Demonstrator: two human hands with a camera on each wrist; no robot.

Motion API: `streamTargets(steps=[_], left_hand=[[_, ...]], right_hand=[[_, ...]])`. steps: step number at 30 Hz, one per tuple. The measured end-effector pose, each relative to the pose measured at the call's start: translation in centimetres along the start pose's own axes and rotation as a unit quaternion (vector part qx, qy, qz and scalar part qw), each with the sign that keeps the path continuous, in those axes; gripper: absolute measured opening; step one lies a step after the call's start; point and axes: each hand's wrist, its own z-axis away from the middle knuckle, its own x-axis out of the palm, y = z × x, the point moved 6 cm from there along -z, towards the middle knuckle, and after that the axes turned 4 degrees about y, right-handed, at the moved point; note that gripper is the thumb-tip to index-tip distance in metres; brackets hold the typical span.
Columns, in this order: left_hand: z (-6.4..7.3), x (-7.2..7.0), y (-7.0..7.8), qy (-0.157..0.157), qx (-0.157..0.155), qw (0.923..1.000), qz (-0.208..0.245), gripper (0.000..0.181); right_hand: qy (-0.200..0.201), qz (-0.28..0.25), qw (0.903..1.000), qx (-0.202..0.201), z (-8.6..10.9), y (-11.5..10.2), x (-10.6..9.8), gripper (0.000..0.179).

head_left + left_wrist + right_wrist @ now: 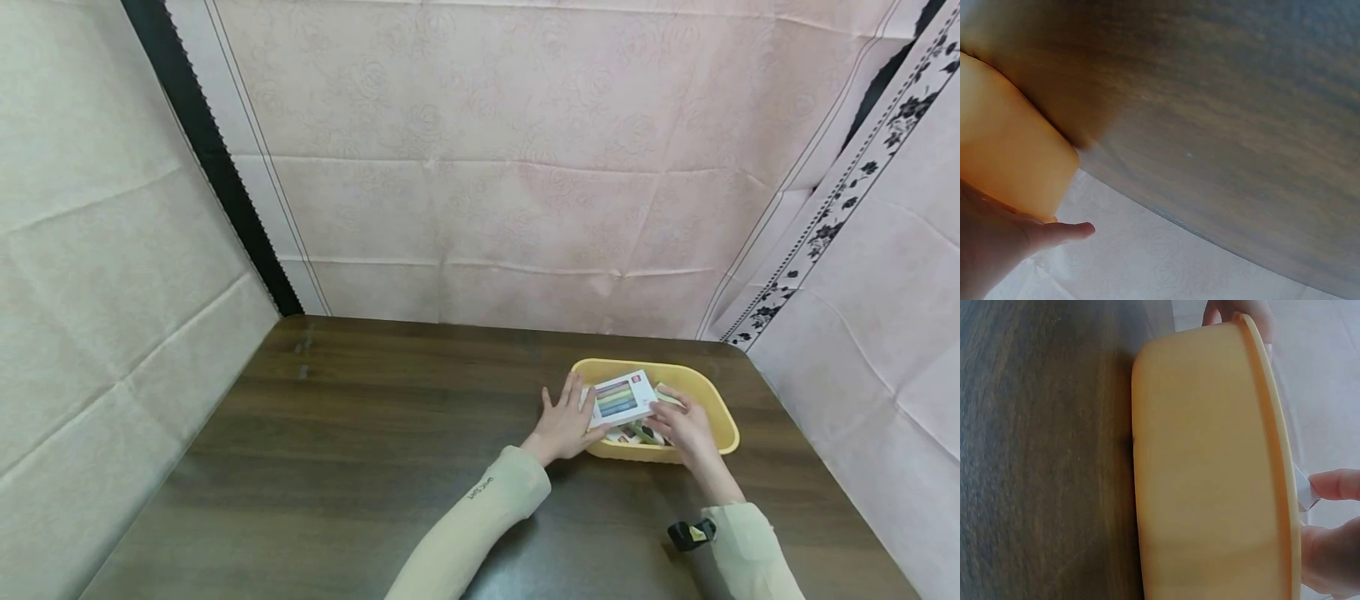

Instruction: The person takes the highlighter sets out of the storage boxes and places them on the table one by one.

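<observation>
A white box [621,397] with a window showing a row of pastel-coloured sticks lies tilted over the yellow plastic basket [708,392]. At the basket's left rim is my left hand [564,423], fingers spread and fairly straight, with fingertips and thumb along the box's left end. My right hand [684,425] pinches the box's right end. A white corner of the box [1305,490] shows above the rim near that hand's finger and thumb [1332,556]. Beneath the box are several small items [633,433], partly hidden. In the left wrist view the left hand [1004,244] is beside the basket [1016,137].
The basket stands near the right back part of a dark brown wooden table [375,433]. Pale patterned cloth [487,208] hangs behind the table and along both sides. A black device [690,535] sits at the right wrist by the sleeve cuff.
</observation>
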Motion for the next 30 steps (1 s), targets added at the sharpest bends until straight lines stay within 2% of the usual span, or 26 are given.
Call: streamTargets(steps=[20, 24, 27, 30], left_hand=[[0.1, -0.1, 0.0, 0.009, -0.001, 0.9997, 0.024, 0.071], [0.2, -0.2, 0.0, 0.01, -0.002, 0.9995, 0.03, 0.07], [0.2, -0.1, 0.0, 0.01, -0.002, 0.9997, 0.023, 0.07], [0.1, 0.0, -0.1, 0.011, -0.002, 0.9998, 0.015, 0.07]], right_hand=[[0.014, -0.005, 0.9998, 0.013, 0.5, -0.5, -1.2, 0.06], [0.019, -0.026, 0.9994, 0.007, 0.6, -0.7, -1.5, 0.053], [0.02, -0.045, 0.9988, 0.008, 0.8, -0.9, -1.6, 0.042], [0.019, -0.054, 0.9983, 0.01, 1.0, -1.1, -1.7, 0.038]])
